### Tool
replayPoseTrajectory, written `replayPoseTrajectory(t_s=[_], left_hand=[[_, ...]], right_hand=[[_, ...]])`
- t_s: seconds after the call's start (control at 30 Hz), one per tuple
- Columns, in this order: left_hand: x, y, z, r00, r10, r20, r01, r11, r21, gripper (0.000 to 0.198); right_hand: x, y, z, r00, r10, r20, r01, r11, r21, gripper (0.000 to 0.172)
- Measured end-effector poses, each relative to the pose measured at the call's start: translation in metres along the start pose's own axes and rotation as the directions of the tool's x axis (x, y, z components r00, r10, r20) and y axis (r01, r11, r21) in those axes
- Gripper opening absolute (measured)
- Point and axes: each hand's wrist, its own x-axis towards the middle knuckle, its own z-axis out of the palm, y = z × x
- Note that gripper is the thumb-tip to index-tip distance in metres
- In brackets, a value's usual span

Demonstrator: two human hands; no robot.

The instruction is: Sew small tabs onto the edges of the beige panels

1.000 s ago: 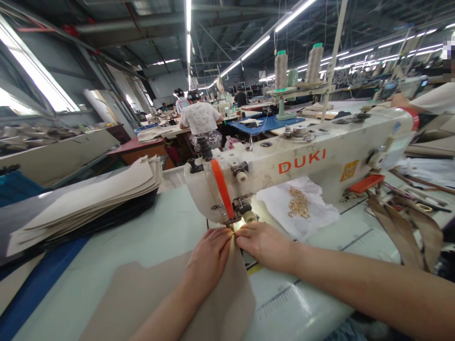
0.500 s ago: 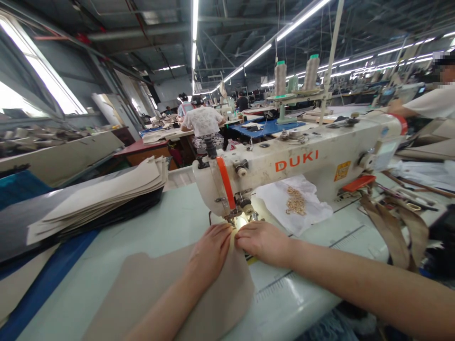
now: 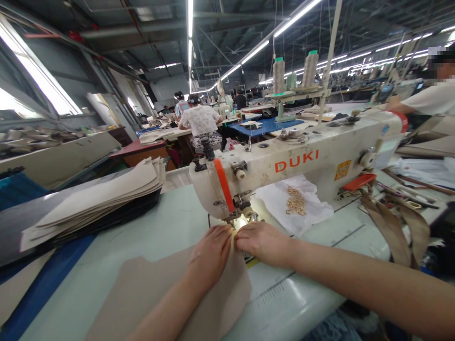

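Note:
A beige fabric panel (image 3: 156, 279) lies on the pale green table, its far edge under the needle area of a white sewing machine (image 3: 256, 166). My left hand (image 3: 213, 248) presses on the panel just left of the presser foot, fingers together on its edge. My right hand (image 3: 261, 241) pinches the same edge from the right side, close to the left fingertips. A lamp lights the spot in front of both hands. The fingers hide the needle tip and the seam.
Small gold metal pieces (image 3: 295, 201) lie on a white plastic sheet (image 3: 272, 196) behind my right hand. A stack of beige panels (image 3: 103, 194) lies at left. Brown straps (image 3: 387, 227) hang at right. Thread cones (image 3: 279, 76) stand behind the machine. Co-workers sit farther off.
The panel's near right corner has shifted slightly left and toward the machine. Both hands keep nearly the same hold, and the view has tilted a little.

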Motion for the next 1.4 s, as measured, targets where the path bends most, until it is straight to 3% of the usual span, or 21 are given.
replayPoseTrajectory(t_s=[0.53, 0.77, 1.17, 1.27, 1.4], left_hand=[[0.007, -0.003, 0.0, 0.999, -0.026, -0.032, 0.024, 0.999, -0.049, 0.026], [0.006, -0.003, 0.001, 0.998, -0.037, -0.043, 0.035, 0.999, -0.042, 0.025], [0.008, -0.003, 0.004, 0.999, -0.034, -0.03, 0.034, 0.999, -0.018, 0.024], [0.0, -0.001, -0.002, 0.998, -0.048, -0.032, 0.048, 0.999, -0.014, 0.023], [-0.034, 0.01, -0.019, 0.996, -0.079, -0.029, 0.078, 0.996, -0.038, 0.024]], right_hand=[[0.005, 0.006, 0.005, 0.999, -0.012, -0.046, 0.011, 1.0, -0.019, 0.01], [0.005, 0.004, 0.0, 1.0, -0.006, 0.001, 0.006, 1.0, 0.001, 0.011], [0.003, 0.006, 0.007, 1.0, 0.012, -0.017, -0.011, 0.998, 0.062, 0.013], [0.002, 0.004, 0.005, 1.0, -0.022, -0.02, 0.024, 0.994, 0.103, 0.013], [-0.003, -0.002, 0.002, 0.992, -0.083, -0.093, 0.094, 0.987, 0.128, 0.015]])
